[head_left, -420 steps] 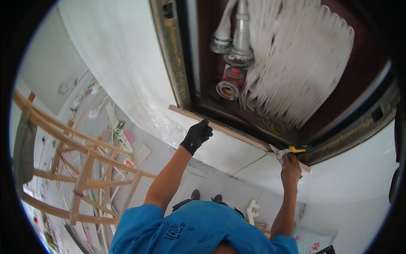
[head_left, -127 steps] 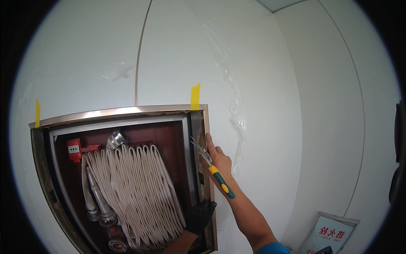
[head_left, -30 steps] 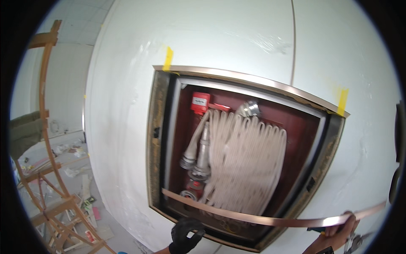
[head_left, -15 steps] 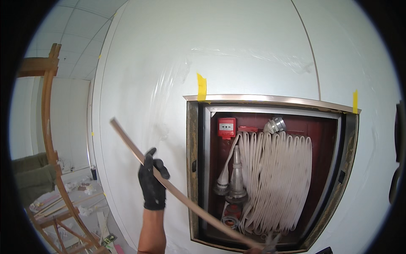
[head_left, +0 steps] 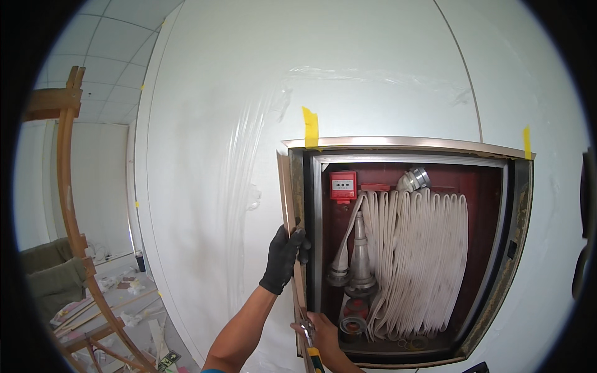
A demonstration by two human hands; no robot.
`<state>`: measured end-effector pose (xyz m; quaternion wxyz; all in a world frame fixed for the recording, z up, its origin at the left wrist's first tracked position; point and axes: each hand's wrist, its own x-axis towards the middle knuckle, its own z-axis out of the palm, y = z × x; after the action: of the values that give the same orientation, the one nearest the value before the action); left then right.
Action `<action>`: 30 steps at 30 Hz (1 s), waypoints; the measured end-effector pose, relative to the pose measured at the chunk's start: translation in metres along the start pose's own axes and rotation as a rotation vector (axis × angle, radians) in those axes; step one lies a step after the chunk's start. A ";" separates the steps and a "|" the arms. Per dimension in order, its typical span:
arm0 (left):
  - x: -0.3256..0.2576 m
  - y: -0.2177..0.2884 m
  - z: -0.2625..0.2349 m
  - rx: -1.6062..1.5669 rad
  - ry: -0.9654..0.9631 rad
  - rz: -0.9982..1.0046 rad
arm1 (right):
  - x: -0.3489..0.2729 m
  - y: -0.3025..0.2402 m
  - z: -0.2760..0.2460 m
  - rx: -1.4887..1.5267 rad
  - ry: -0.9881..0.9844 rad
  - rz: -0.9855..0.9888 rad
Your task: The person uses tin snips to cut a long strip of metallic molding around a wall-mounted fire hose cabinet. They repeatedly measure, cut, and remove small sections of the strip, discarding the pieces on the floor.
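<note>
Copper-toned metal, the strip [head_left: 285,193] stands nearly upright along the left side of the cabinet [head_left: 522,217], its far end just left of the corner. Around its middle, the black-gloved left hand [head_left: 283,258] has its fingers curled closed, gripping it. Nearer, at the strip's lower part, the bare right hand [head_left: 324,336] has bent fingers around the snips [head_left: 316,359], with fingertips against the strip; whether the blades are parted, I cannot tell. Trim [head_left: 404,142] of similar metal runs across the cabinet's top, with yellow tape [head_left: 310,127] near its left end. Inside are a folded white hose [head_left: 423,267], a nozzle [head_left: 359,258] to its left and a red box [head_left: 343,186] at upper left. Pale wall [head_left: 205,137] surrounds the cabinet; far left stands a wooden frame [head_left: 65,168] with green cloth [head_left: 53,280] beside it.
</note>
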<state>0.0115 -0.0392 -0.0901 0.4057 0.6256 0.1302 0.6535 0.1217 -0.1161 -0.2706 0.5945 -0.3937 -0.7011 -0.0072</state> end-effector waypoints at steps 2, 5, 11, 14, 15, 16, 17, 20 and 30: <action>0.004 -0.003 0.002 0.190 0.079 0.006 | 0.005 0.018 0.017 -0.014 -0.012 0.018; 0.014 -0.005 0.003 0.678 0.261 0.310 | 0.014 0.042 0.038 -0.018 0.011 0.023; 0.038 0.002 -0.006 1.177 0.388 0.760 | 0.029 0.057 0.053 -0.011 0.059 0.038; 0.058 0.001 -0.014 1.274 0.365 0.942 | 0.030 0.050 0.054 -0.056 0.003 0.045; 0.063 0.002 -0.014 1.301 0.334 0.937 | 0.030 0.050 0.053 -0.068 0.017 0.026; 0.066 0.001 -0.014 1.290 0.325 0.943 | 0.030 0.050 0.052 -0.080 0.031 0.008; 0.069 0.002 -0.015 1.283 0.315 0.952 | 0.032 0.045 0.049 -0.094 0.009 0.005; 0.078 -0.001 -0.020 1.248 0.293 0.995 | 0.042 0.029 0.036 -0.140 -0.048 -0.008; 0.090 0.005 -0.021 1.263 0.229 1.007 | 0.052 0.035 0.039 -0.235 -0.135 -0.029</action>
<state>0.0007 0.0268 -0.0259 -0.3818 0.6491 0.2178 0.6208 0.1104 -0.0450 -0.2546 0.4957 -0.4501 -0.7393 -0.0712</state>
